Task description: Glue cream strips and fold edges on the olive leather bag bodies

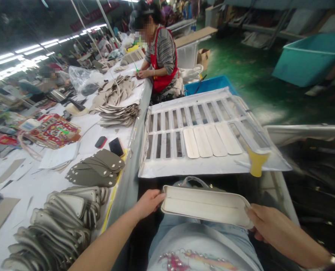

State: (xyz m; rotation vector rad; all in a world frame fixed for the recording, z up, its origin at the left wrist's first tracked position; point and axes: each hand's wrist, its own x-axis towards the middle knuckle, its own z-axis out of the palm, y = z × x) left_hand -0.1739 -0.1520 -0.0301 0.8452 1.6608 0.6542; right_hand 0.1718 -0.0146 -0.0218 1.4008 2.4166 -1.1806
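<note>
Both hands hold a long cream leather piece (203, 205) with folded edges, level above my lap. My left hand (149, 203) grips its left end, fingers curled round the edge. At the right end my right hand (269, 226) pinches it, thumb on top. Just beyond stands a white slotted tray (167, 171) with several cream strips (212, 140) lying in its right slots. A yellow brush or scraper (256, 162) rests on the tray's front right edge.
Stacks of grey-beige cut pieces (60, 226) and darker pieces (95, 169) cover the table on the left. Two phones (109, 145) lie near them. A person in a red apron (161, 56) works at the table's far end. Blue bins (311, 56) stand on the green floor.
</note>
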